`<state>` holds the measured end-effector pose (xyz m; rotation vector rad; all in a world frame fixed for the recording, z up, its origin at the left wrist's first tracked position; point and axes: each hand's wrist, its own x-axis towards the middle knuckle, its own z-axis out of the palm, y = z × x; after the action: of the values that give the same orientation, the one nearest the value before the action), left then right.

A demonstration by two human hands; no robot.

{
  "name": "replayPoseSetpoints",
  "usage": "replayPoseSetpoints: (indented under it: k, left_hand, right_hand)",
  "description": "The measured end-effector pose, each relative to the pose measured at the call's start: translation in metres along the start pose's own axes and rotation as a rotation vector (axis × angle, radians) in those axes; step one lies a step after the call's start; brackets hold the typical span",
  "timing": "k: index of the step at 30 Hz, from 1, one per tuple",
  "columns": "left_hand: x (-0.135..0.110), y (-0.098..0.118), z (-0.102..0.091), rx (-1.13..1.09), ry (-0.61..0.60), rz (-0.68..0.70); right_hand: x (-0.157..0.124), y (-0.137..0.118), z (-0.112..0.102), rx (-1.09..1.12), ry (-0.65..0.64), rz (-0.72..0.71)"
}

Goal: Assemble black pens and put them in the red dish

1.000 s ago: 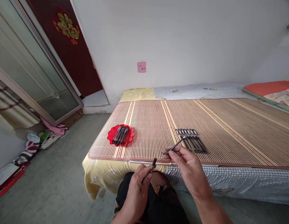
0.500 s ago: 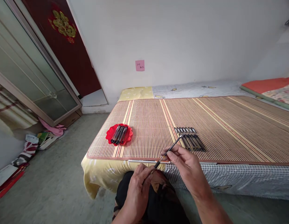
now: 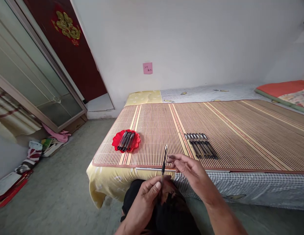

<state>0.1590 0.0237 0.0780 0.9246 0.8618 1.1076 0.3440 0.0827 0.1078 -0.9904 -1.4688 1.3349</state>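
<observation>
My left hand (image 3: 148, 194) pinches a pen (image 3: 163, 166) by its clear lower barrel above my lap. The pen stands nearly upright, with a black grip partway up and a slim dark part ending in a pale tip on top. Just right of the pen is my right hand (image 3: 190, 168), open, fingers stretched toward it and apparently apart from it. A red scalloped dish (image 3: 114, 143) on the mat holds several pens (image 3: 126, 141) with clear barrels and dark ends. Right of the middle, several more pens (image 3: 202, 146) lie side by side in a row on the mat.
A striped bamboo mat (image 3: 152, 130) covers the bed, its front edge before my knees. A folded orange and floral quilt (image 3: 286, 89) lies at the far right. A pink note (image 3: 147, 68) is on the wall. Books and cloths lie on the floor at left, near a glass-panelled door (image 3: 47, 75).
The pen has swung from slanting up right to nearly upright. My right hand has let go of it and opened; my left hand now holds the pen alone.
</observation>
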Motion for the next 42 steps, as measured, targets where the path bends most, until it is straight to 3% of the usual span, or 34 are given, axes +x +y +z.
replayPoseSetpoints:
  k: [3, 7, 16, 22, 28, 35, 42]
  left_hand:
    - [0.0, -0.001, 0.004, -0.16, -0.01, -0.052]
    - [-0.002, -0.002, 0.005, -0.205, -0.068, -0.08]
    - [-0.001, -0.007, 0.003, -0.218, -0.148, -0.09]
    - [-0.001, -0.007, 0.006, -0.204, -0.185, -0.081]
    - [0.0, -0.01, 0.004, -0.133, -0.174, -0.053]
    - [0.001, -0.006, 0.006, -0.142, -0.142, -0.067]
    - [0.002, -0.009, 0.004, -0.146, -0.138, -0.077]
  right_hand:
    - [0.002, 0.0, -0.003, -0.006, 0.039, 0.0]
    - [0.004, 0.005, -0.002, 0.041, 0.058, 0.01]
    - [0.003, 0.016, -0.002, 0.211, -0.076, 0.095]
    - [0.005, 0.014, -0.006, 0.182, -0.095, 0.07]
    - [0.008, 0.017, -0.007, 0.135, -0.094, 0.059]
    - [0.006, 0.023, -0.008, 0.229, -0.161, 0.088]
    - [0.009, 0.023, -0.006, 0.178, -0.124, 0.075]
